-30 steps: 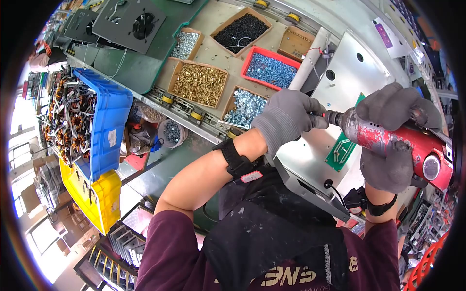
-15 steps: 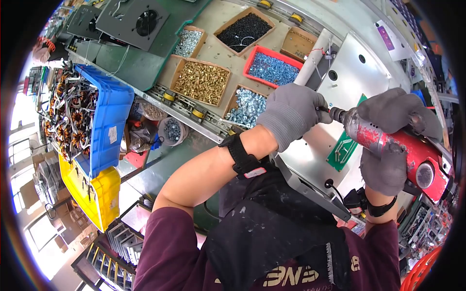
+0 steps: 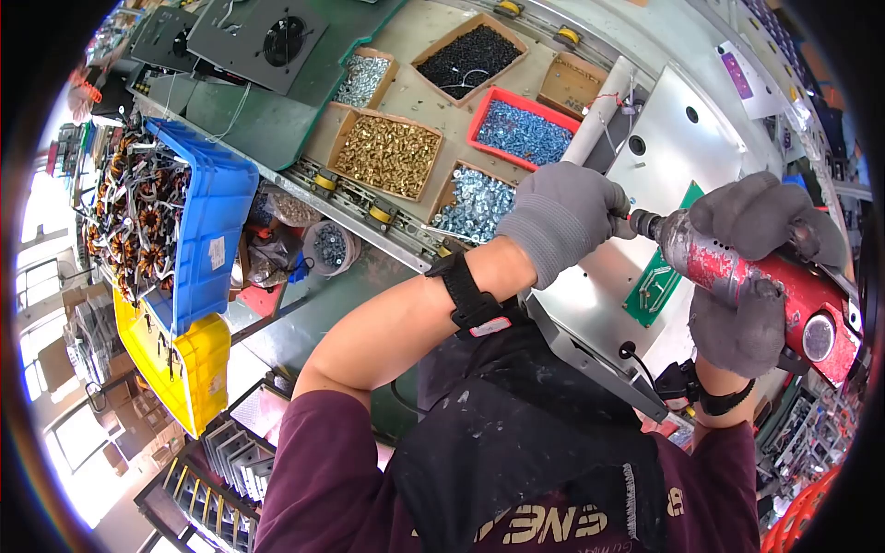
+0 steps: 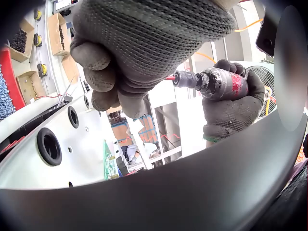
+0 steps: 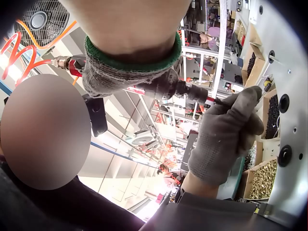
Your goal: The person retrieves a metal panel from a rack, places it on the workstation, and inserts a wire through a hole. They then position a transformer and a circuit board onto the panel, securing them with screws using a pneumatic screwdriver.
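Note:
My right hand point(image 3: 751, 221), in a grey knit glove, grips a worn red power driver point(image 3: 802, 295) with a dark chuck, its nose pointing left. From the chuck a thin red bit point(image 4: 170, 78) reaches into the fingers of my gloved left hand point(image 3: 564, 219). Thumb and curled fingers pinch the bit's tip, right in front of the chuck; whether a screw is there too, I cannot tell. Both hands are over a silvery metal panel point(image 3: 678, 138) with black grommets point(image 4: 49, 146). A green circuit board point(image 3: 656, 284) is mounted on the panel, below the driver.
Left of the panel are boxes of brass fasteners point(image 3: 387, 152), black screws point(image 3: 468, 57) and washers point(image 3: 475, 205), plus a red tray point(image 3: 525, 132) of bluish screws. A blue bin point(image 3: 219, 230) full of coils sits on a yellow bin point(image 3: 203, 373). An orange coiled hose point(image 5: 21, 53) runs to the driver.
My left fingers are more curled at the bit than a second ago, and that hand sits slightly farther right in view. The driver stays nearly in place.

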Tool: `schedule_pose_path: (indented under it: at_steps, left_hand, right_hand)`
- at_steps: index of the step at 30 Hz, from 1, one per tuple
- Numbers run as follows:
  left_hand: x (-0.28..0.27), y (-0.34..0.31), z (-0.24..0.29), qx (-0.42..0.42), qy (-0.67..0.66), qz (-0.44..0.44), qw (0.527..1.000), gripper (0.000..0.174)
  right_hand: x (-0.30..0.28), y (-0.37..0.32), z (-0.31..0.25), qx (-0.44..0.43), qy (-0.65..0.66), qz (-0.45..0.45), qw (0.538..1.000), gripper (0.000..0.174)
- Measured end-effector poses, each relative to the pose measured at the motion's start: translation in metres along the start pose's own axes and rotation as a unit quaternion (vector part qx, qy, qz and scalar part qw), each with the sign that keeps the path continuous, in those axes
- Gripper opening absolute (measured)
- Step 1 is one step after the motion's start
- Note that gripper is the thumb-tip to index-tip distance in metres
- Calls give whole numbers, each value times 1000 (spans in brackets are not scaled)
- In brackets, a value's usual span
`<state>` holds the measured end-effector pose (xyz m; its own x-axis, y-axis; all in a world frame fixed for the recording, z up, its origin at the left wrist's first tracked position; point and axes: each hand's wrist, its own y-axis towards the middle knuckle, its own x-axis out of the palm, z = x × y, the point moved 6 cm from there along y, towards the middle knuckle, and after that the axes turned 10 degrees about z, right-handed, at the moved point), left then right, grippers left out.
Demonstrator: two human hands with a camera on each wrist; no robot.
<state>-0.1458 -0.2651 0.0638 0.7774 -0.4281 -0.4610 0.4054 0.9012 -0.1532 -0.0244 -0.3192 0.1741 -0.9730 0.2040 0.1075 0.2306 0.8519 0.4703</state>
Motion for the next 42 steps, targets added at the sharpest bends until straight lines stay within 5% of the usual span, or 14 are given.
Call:
schedule_pose_path:
  at_steps: [6,13,17,23,34,42]
  left_hand:
    - [5,0,-2,31,46,13,998,21]
    - [-20,-4,-18,42,188,14,981,56]
    - [-36,-6,-50,-36,176,29,983,50]
    - [-33,-9,-63,-73,164,2,984,45]
    - [-21,-10,-100,-57,169,21,984,30]
    - [7,-15,-150,-94,166,-77,979,28]
  right_hand:
    - [-1,-1,0,6,1,2,1000,38]
    - [-10,-7,8,23,-11,-17,1000,37]
    - [8,-11,18,94,69,-162,980,34]
    - [17,-22,31,128,73,-195,970,32]
    - [33,-31,25,45,41,-300,952,24]
    - [22,-31,16,52,-26,-281,958,28]
